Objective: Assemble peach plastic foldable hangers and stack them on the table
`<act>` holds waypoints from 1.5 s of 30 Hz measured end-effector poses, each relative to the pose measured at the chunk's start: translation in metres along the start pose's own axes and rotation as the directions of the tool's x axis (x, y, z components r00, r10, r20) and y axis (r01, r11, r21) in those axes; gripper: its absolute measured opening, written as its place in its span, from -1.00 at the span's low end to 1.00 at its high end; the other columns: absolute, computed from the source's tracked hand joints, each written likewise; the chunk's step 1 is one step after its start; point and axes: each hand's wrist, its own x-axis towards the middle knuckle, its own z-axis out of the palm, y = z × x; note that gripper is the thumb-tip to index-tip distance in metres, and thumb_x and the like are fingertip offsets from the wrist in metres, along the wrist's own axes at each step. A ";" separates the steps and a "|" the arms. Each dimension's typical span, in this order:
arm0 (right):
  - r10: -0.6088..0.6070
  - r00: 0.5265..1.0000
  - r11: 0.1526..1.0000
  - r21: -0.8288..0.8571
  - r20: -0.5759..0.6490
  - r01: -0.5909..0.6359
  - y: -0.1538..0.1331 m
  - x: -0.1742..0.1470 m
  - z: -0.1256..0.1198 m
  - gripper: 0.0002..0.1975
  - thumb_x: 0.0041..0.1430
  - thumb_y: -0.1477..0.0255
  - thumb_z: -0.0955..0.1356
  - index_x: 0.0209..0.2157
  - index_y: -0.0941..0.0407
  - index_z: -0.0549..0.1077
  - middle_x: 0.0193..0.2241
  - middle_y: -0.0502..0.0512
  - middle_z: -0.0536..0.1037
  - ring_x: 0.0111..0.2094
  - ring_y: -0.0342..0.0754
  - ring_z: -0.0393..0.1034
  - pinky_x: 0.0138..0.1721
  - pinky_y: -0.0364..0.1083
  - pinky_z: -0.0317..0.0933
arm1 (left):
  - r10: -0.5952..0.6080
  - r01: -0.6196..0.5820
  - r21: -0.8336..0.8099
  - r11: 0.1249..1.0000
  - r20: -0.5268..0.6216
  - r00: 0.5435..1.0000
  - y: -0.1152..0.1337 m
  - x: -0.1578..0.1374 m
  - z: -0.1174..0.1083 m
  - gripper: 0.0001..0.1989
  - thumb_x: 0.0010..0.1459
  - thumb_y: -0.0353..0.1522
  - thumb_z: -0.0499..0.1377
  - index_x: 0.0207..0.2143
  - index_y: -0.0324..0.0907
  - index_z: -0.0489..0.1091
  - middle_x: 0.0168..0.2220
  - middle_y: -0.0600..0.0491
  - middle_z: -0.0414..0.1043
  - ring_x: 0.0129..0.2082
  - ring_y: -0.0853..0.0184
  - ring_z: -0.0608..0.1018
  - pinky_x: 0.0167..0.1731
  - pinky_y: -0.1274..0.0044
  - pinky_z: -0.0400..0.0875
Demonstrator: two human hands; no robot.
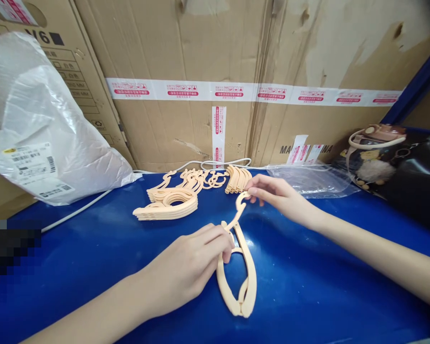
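A cream plastic folding hanger lies on the blue tabletop, its two curved arms folded together into a long loop. My left hand is closed on the upper left part of that loop. Between thumb and fingers, my right hand pinches the tip of the hanger's hook, which points up and to the right. The hook's lower end meets the top of the loop, but my left fingers partly hide the joint. Beyond my left hand sits a stack of folded cream hanger parts.
Loose cream hooks and a row of curved arm pieces lie at the back. A white cable runs along there. Large cartons form the rear wall. A silvery parcel bag stands left; clear plastic and a bottle are right.
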 end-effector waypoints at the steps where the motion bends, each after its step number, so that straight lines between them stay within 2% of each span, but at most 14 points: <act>1: 0.052 0.997 0.998 0.048 -0.050 -0.049 0.001 -0.004 -0.004 -0.80 0.26 0.31 0.27 -0.23 0.16 0.39 -0.38 0.05 0.48 -0.38 -0.12 0.36 -0.37 -0.13 0.24 | -0.031 0.031 0.000 1.000 -0.031 0.999 0.003 0.001 -0.001 -0.77 0.30 -0.52 -0.17 -0.27 -0.15 0.23 -0.21 0.06 0.38 -0.22 0.36 0.44 -0.26 0.54 0.34; 5: 0.231 0.952 0.951 0.253 -0.203 -0.177 0.006 -0.012 -0.010 -0.70 0.14 0.25 0.36 -0.15 0.13 0.42 -0.36 0.04 0.49 -0.34 -0.11 0.38 -0.31 -0.11 0.26 | -0.241 0.256 0.181 0.950 -0.099 0.965 0.013 0.007 0.004 -0.88 0.26 -0.29 0.02 -0.31 -0.14 0.23 -0.37 0.09 0.38 -0.39 0.30 0.46 -0.51 0.55 0.26; 7: 0.306 0.931 0.911 0.346 -0.199 -0.225 0.006 -0.013 -0.009 -0.66 0.09 0.24 0.39 -0.14 0.13 0.43 -0.37 0.03 0.48 -0.37 -0.14 0.38 -0.30 -0.12 0.27 | -0.319 0.334 0.299 0.894 -0.098 0.943 0.015 0.011 0.007 -0.77 0.14 -0.19 0.15 -0.32 -0.14 0.23 -0.38 0.08 0.39 -0.41 0.25 0.48 -0.56 0.54 0.23; 10: 0.336 0.934 0.887 0.374 -0.124 -0.270 0.002 -0.014 -0.003 -0.69 0.10 0.21 0.38 -0.23 0.15 0.43 -0.44 0.01 0.44 -0.45 -0.16 0.35 -0.36 -0.13 0.27 | -0.323 0.314 0.398 0.862 -0.046 0.945 0.012 0.017 0.006 -0.76 0.13 -0.21 0.18 -0.27 -0.17 0.25 -0.34 0.04 0.40 -0.33 0.19 0.49 -0.54 0.52 0.25; 13: 0.242 0.970 0.946 0.228 -0.018 -0.232 -0.007 -0.021 0.003 -0.71 0.22 0.18 0.29 -0.20 0.11 0.36 -0.48 -0.04 0.40 -0.58 -0.20 0.28 -0.56 -0.17 0.19 | -0.270 0.225 0.419 0.880 0.051 0.961 0.004 0.024 -0.001 -0.88 0.18 -0.34 0.16 -0.27 -0.19 0.28 -0.31 0.05 0.39 -0.32 0.22 0.47 -0.50 0.52 0.25; 15: 0.133 0.990 0.991 -0.032 0.037 -0.132 -0.013 -0.027 0.007 -0.74 0.30 0.20 0.21 -0.19 0.09 0.36 -0.51 -0.06 0.38 -0.62 -0.22 0.22 -0.60 -0.19 0.09 | -0.259 0.196 0.443 0.875 0.086 0.962 -0.003 0.027 -0.004 -0.96 0.21 -0.43 0.13 -0.27 -0.21 0.30 -0.32 0.04 0.38 -0.33 0.25 0.45 -0.47 0.52 0.25; 18: 0.046 0.993 0.891 -0.454 0.111 0.009 -0.017 -0.036 0.014 -0.75 0.33 0.25 0.21 -0.18 0.08 0.42 -0.56 -0.06 0.40 -0.56 -0.17 0.28 -0.53 -0.18 0.06 | -0.211 0.156 0.481 0.863 0.060 0.976 -0.016 0.028 -0.003 -0.92 0.26 -0.50 0.04 -0.28 -0.23 0.32 -0.34 0.04 0.37 -0.35 0.27 0.43 -0.44 0.51 0.26; 20: 0.037 0.990 0.796 -0.603 0.137 0.054 -0.016 -0.039 0.019 -0.75 0.27 0.25 0.27 -0.10 0.07 0.41 -0.50 -0.02 0.49 -0.49 -0.10 0.37 -0.48 -0.16 0.08 | -0.131 0.095 0.494 0.864 0.039 0.991 -0.023 0.026 0.000 -0.88 0.27 -0.52 0.00 -0.25 -0.23 0.32 -0.30 0.03 0.38 -0.32 0.27 0.42 -0.38 0.50 0.28; 24: 0.056 0.976 0.736 -0.669 0.209 0.101 -0.011 -0.040 0.023 -0.79 0.24 0.25 0.32 -0.17 0.06 0.43 -0.35 0.03 0.54 -0.42 -0.05 0.43 -0.44 -0.15 0.09 | -0.076 0.041 0.523 0.851 0.047 0.996 -0.028 0.022 0.004 -0.88 0.27 -0.52 0.01 -0.23 -0.24 0.33 -0.26 0.00 0.39 -0.27 0.24 0.42 -0.30 0.45 0.31; 30: 0.047 0.949 0.828 -0.544 0.313 0.138 -0.012 -0.041 0.023 -0.81 0.27 0.29 0.29 -0.36 0.10 0.36 -0.49 -0.07 0.44 -0.51 -0.17 0.28 -0.48 -0.19 0.01 | -0.057 0.025 0.594 0.804 0.035 0.998 -0.031 0.022 0.003 -0.83 0.27 -0.53 -0.01 -0.27 -0.28 0.37 -0.31 -0.02 0.41 -0.32 0.22 0.44 -0.36 0.44 0.34; 33: 0.039 0.933 0.880 -0.454 0.357 0.137 -0.012 -0.041 0.022 -0.82 0.24 0.28 0.33 -0.33 0.11 0.37 -0.51 -0.10 0.39 -0.53 -0.21 0.21 -0.50 -0.20 0.00 | -0.047 0.034 0.566 0.824 0.007 0.999 -0.032 0.021 0.003 -0.81 0.27 -0.55 -0.02 -0.20 -0.27 0.36 -0.27 -0.02 0.42 -0.30 0.22 0.45 -0.35 0.43 0.36; 37: 0.061 0.959 0.909 -0.411 0.278 0.062 -0.014 -0.038 0.015 -0.78 0.26 0.26 0.31 -0.22 0.13 0.41 -0.55 -0.11 0.33 -0.56 -0.20 0.14 -0.53 -0.20 0.01 | -0.020 0.057 0.359 0.932 -0.108 0.994 -0.021 0.020 0.005 -0.81 0.32 -0.46 -0.04 -0.09 -0.21 0.31 -0.12 -0.02 0.41 -0.17 0.24 0.44 -0.18 0.41 0.38; 41: 0.021 0.976 0.887 -0.454 0.217 0.081 -0.016 -0.036 0.007 -0.71 0.36 0.27 0.18 -0.08 0.12 0.39 -0.36 0.00 0.49 -0.41 -0.13 0.33 -0.36 -0.17 0.15 | -0.030 0.045 0.198 0.979 -0.079 0.996 -0.007 0.020 0.012 -0.74 0.30 -0.29 0.04 0.01 -0.15 0.24 0.08 -0.04 0.30 0.06 0.20 0.35 0.01 0.35 0.31; 45: 0.012 0.981 0.850 -0.519 0.193 0.092 -0.013 -0.035 0.006 -0.66 0.41 0.29 0.07 0.00 0.08 0.34 -0.18 0.09 0.53 -0.26 -0.06 0.45 -0.23 -0.12 0.19 | -0.069 0.074 0.187 0.979 -0.036 0.997 -0.009 0.020 0.019 -0.68 0.27 -0.25 0.08 0.04 -0.12 0.20 0.20 -0.07 0.17 0.21 0.13 0.20 0.16 0.20 0.14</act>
